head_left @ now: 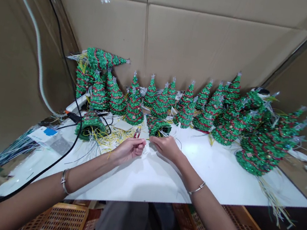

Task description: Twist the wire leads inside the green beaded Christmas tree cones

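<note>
My left hand (130, 149) is closed in a pinch over the middle of the white table (142, 183). Close to its right, my right hand (166, 146) pinches too, just in front of a green tinsel tree (156, 126) lying with its hollow base toward me. Thin wires show around the fingers, but what each hand grips is too small to name. Red-handled cutters (137, 132) lie just behind my left hand. Another tree (91, 125) lies at the left with yellow wires at its open base.
Several upright trees (134, 108) line the table's back, and more crowd the right (264, 148). A black cable (78, 134) hangs across the left side. Yellow wire scraps (115, 136) litter the left middle. Orange baskets (62, 219) stand below the front edge.
</note>
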`<action>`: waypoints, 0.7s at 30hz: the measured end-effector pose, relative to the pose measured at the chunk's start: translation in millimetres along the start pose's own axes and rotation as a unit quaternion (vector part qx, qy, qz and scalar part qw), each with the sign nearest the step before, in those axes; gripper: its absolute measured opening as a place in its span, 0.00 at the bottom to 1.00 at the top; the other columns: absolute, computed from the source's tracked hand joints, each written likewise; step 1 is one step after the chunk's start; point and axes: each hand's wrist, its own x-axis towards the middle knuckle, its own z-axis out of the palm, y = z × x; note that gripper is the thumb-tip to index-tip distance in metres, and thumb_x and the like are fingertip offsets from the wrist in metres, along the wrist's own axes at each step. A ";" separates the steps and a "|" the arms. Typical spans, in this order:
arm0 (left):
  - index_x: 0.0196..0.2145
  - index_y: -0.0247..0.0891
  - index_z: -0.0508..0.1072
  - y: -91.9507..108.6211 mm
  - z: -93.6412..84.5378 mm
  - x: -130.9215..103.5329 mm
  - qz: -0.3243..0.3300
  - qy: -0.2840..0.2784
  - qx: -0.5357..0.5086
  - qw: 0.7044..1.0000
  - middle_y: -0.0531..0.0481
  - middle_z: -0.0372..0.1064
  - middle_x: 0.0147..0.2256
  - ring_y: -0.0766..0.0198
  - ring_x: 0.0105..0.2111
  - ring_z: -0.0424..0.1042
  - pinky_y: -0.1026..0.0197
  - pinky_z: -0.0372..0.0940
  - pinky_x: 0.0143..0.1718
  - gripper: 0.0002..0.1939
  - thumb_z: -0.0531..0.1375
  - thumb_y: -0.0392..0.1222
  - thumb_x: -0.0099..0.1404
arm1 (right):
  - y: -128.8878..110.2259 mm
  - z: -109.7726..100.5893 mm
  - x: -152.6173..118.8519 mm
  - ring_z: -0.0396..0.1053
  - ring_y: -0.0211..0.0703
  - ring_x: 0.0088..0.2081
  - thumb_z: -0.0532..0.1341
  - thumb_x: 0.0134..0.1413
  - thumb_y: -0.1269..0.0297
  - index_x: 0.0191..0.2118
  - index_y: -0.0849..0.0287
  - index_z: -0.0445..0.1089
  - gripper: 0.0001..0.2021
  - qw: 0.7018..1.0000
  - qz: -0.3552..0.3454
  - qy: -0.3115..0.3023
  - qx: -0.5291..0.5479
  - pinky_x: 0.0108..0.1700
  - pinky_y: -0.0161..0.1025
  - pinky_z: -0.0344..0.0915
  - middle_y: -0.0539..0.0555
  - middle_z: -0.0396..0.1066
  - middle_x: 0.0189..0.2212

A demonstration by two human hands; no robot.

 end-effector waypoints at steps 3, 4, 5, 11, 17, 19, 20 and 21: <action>0.30 0.33 0.71 2.9 -0.3 -4.2 -0.002 -0.006 0.021 1.000 0.52 0.60 0.23 0.69 0.22 0.57 0.65 0.52 0.25 0.14 0.57 0.48 0.65 | -0.1 2.0 -0.2 0.67 0.36 0.23 0.54 0.62 0.69 0.43 0.58 0.75 0.12 1.000 0.002 0.005 -0.001 0.27 0.34 0.44 0.52 0.77 0.25; 0.33 0.34 0.72 4.7 -2.4 -4.8 0.043 0.006 0.107 0.993 0.50 0.63 0.26 0.67 0.24 0.60 0.64 0.55 0.27 0.15 0.56 0.49 0.67 | 0.3 3.0 -0.3 0.67 0.36 0.23 0.54 0.62 0.69 0.43 0.58 0.75 0.12 1.000 0.004 0.007 -0.002 0.27 0.34 0.44 0.52 0.77 0.25; 0.35 0.34 0.73 6.6 -5.1 -5.0 0.105 0.023 0.216 0.970 0.48 0.66 0.29 0.64 0.28 0.64 0.63 0.57 0.30 0.15 0.55 0.49 0.68 | 0.9 3.9 -0.5 0.67 0.36 0.23 0.54 0.62 0.69 0.44 0.58 0.75 0.12 1.000 0.006 0.010 -0.002 0.27 0.34 0.44 0.52 0.77 0.25; 0.39 0.34 0.72 17.1 -21.4 2.6 0.402 0.074 0.694 0.593 0.41 0.70 0.37 0.56 0.38 0.66 0.55 0.58 0.39 0.12 0.50 0.39 0.72 | 3.4 6.2 -1.0 0.67 0.36 0.24 0.54 0.64 0.67 0.44 0.58 0.74 0.11 1.000 0.007 0.028 0.009 0.27 0.34 0.46 0.53 0.78 0.26; 0.28 0.36 0.71 8.3 -14.9 6.5 0.325 0.062 0.512 0.793 0.48 0.66 0.28 0.61 0.32 0.64 0.59 0.58 0.35 0.17 0.50 0.44 0.72 | 1.9 6.0 0.1 0.67 0.36 0.24 0.53 0.65 0.67 0.43 0.58 0.74 0.12 1.000 0.007 0.026 0.013 0.27 0.34 0.47 0.52 0.77 0.25; 0.27 0.36 0.72 0.9 -7.5 8.6 0.196 0.077 0.292 0.933 0.51 0.63 0.24 0.65 0.26 0.62 0.62 0.56 0.29 0.17 0.53 0.47 0.69 | 1.6 6.2 0.2 0.66 0.36 0.23 0.53 0.65 0.67 0.43 0.58 0.74 0.12 1.000 0.008 0.022 0.014 0.27 0.34 0.46 0.52 0.76 0.25; 0.26 0.35 0.71 -2.2 -3.9 10.0 0.126 0.077 0.174 0.974 0.52 0.61 0.22 0.67 0.23 0.59 0.63 0.54 0.26 0.16 0.54 0.47 0.67 | 1.5 6.1 0.2 0.66 0.35 0.23 0.53 0.65 0.67 0.43 0.58 0.74 0.12 1.000 0.008 0.019 0.014 0.27 0.34 0.46 0.52 0.76 0.25; 0.25 0.35 0.71 -4.3 -0.9 11.3 0.064 0.072 0.066 0.993 0.53 0.58 0.20 0.69 0.21 0.56 0.65 0.52 0.24 0.15 0.56 0.46 0.65 | 1.4 5.9 0.2 0.66 0.35 0.23 0.53 0.65 0.67 0.42 0.58 0.74 0.12 1.000 0.008 0.016 0.013 0.27 0.34 0.46 0.52 0.76 0.25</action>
